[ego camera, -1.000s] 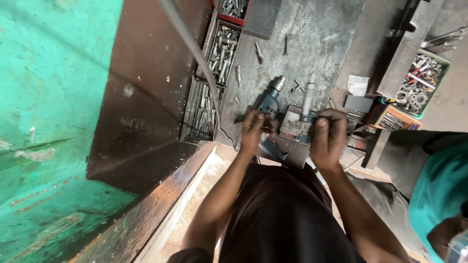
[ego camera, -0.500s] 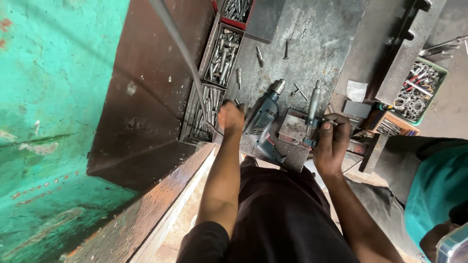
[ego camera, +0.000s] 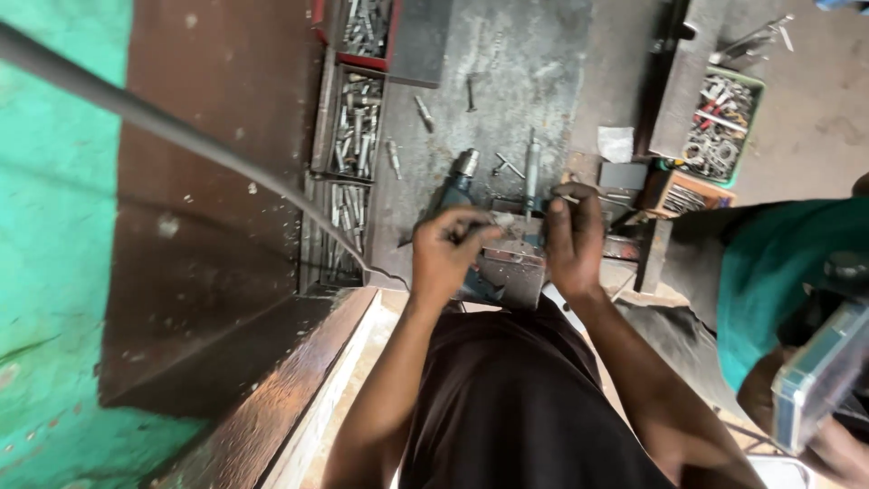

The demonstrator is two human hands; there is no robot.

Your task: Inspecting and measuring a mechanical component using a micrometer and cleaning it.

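My left hand (ego camera: 446, 249) pinches a small grey bolt (ego camera: 499, 220) at its fingertips, just over a square metal block (ego camera: 512, 268) on the floor ahead of my knees. My right hand (ego camera: 576, 237) grips the right side of that block, with a thin metal piece under its fingertips. Behind the block lies a blue power drill (ego camera: 461, 177), chuck pointing away from me. A long metal rod tool (ego camera: 531, 167) lies beside it. My dark trousers fill the bottom middle.
Open trays of bolts (ego camera: 354, 129) line the floor at the left, and a green crate of nuts (ego camera: 720, 134) stands far right. A grey cable (ego camera: 186, 140) crosses diagonally before a brown panel and teal wall. Another person in teal (ego camera: 778, 272) holds a clear box (ego camera: 819, 376).
My left hand reached out left toward the bolt trays, then came back to the block with a small bolt in its fingers. The right hand stayed on the block.
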